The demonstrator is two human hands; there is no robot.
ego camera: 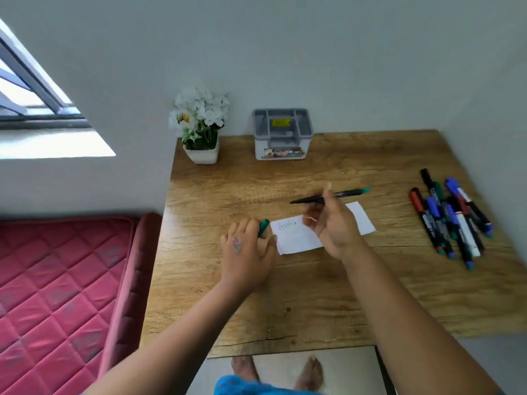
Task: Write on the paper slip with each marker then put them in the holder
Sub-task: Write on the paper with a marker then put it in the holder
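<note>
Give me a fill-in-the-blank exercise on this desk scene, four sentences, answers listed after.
1. The right hand holds an uncapped black marker with a ____ end.
2. The left hand pinches the marker's green ____.
3. The white paper slip lies on the ____ table.
4. The grey plastic holder stands right of the white ____ in their pot.

Answers: green; cap; wooden; flowers

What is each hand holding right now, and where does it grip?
The right hand pinches a slim black marker with a green end near mid-barrel. The left hand holds its small green cap by the lower end.
</note>
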